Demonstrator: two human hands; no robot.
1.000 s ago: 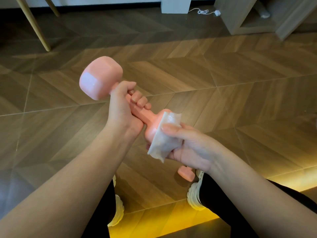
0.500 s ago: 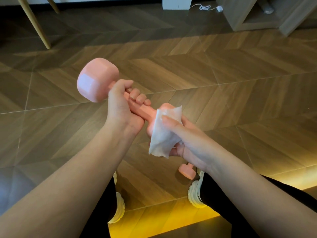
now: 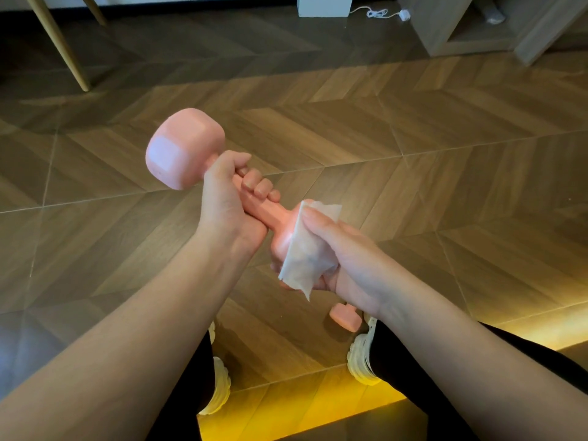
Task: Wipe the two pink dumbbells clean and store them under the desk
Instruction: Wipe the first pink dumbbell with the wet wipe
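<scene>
I hold a pink dumbbell (image 3: 184,148) in the air over the floor, tilted with its far head up to the left. My left hand (image 3: 229,198) is closed around its handle. My right hand (image 3: 343,259) presses a white wipe (image 3: 305,253) around the near head, which is mostly hidden by the wipe and my fingers. A second pink dumbbell (image 3: 345,316) lies on the floor below my right wrist, beside my right shoe; only one end shows.
Wooden herringbone floor (image 3: 413,138) stretches ahead. A slanted wooden furniture leg (image 3: 60,49) stands at the far left. A wooden unit with an open shelf (image 3: 461,30) is far right, with a white cable (image 3: 381,12) by it. My white shoes (image 3: 361,358) rest below.
My right hand with the wipe has shifted slightly around the near head of the dumbbell. The left hand keeps its grip on the handle.
</scene>
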